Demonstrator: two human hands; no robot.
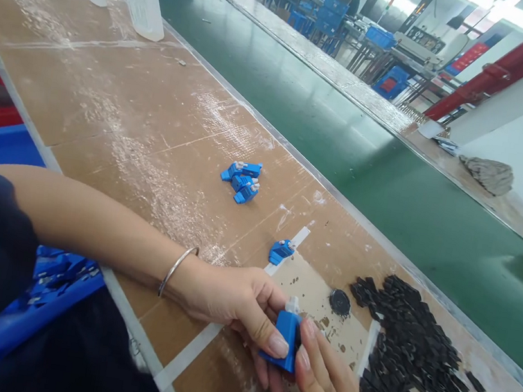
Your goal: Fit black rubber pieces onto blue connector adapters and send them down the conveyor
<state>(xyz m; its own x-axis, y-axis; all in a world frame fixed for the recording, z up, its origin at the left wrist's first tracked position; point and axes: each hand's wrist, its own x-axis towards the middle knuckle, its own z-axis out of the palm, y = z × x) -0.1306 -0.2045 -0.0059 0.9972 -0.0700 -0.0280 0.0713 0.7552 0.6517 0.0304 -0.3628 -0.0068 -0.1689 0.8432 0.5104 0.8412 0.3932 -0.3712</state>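
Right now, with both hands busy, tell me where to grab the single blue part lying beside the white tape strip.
Take the lone blue part by its two long sides, coming straight down from above. It lies flat on the table, apart from the black pieces and the blue cluster, so its sides look free; its far end touches the tape strip.

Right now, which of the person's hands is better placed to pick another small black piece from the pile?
Probably the right hand: it lies beside the pile of small black plastic pieces, with only its fingers touching the blue plastic part. The left hand grips that part and sits farther from the pile.
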